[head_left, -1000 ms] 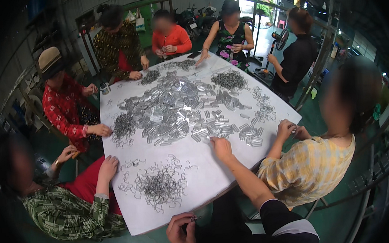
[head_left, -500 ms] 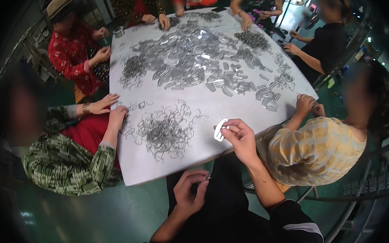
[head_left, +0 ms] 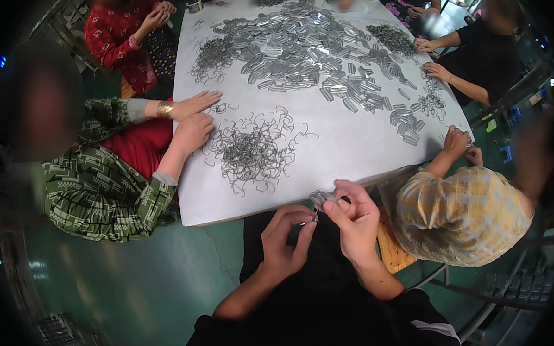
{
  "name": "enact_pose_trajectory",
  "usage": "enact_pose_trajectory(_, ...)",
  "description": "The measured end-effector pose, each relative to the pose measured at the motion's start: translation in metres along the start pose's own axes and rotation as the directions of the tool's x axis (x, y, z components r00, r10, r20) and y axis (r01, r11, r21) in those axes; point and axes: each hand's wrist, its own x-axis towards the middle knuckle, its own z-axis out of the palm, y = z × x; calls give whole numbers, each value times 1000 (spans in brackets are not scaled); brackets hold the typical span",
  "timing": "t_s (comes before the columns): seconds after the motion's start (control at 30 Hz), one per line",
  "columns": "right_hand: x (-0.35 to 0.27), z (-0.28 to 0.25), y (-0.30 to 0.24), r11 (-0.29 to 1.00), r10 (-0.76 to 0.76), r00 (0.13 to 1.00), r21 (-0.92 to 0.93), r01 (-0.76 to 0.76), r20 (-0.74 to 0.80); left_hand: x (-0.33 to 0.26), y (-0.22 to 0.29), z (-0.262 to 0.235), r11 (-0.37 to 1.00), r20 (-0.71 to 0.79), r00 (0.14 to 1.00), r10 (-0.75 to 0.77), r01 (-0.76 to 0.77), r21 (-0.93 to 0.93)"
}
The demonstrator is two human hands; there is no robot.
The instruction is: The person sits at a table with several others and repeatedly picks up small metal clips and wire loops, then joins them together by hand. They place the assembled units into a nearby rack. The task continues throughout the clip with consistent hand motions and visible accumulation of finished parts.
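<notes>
The left hand (head_left: 282,241) is pinching one small metal piece (head_left: 315,215) between thumb and fingertips; the right hand (head_left: 359,224) is clamping one shiny grey plate (head_left: 322,198), oblong, by the desk's (head_left: 345,150) near edge. One nearby pile of thin, curved wires (head_left: 250,150) and uncountable grey plates (head_left: 295,51) are lying there.

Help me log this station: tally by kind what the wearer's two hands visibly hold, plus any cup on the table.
Plate, right hand: 1
Metal bit, left hand: 1 visible, too small to detail
Cup: 1
Total: 3 visible
</notes>
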Motion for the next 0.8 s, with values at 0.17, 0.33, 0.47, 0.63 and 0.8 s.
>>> enact_pose_trajectory(0.17, -2, 8, -7, 961, 12, 997, -276, 10, 77, 3, -1, -3, 999, -40, 999, 16, -14, 51)
enact_pose_trajectory(0.33, 1, 14, -10, 791, -112, 982, -584, 180, 151, 6, 1, -10, 992, -84, 996, -29, 39, 118)
enact_pose_trajectory(0.47, -5, 18, -13, 720, -138, 981, -667, 193, 136, 7, 1, -9, 985, -105, 994, -11, 28, 170)
enact_pose_trajectory(0.63, -3, 16, -9, 671, -286, 942, -665, 329, 177, 2, 1, -5, 973, -72, 997, 21, -4, 231)
enact_pose_trajectory(0.8, -2, 9, -8, 756, -282, 940, -559, 340, 191, -8, -8, -3, 980, -1, 1000, 28, -27, 199)
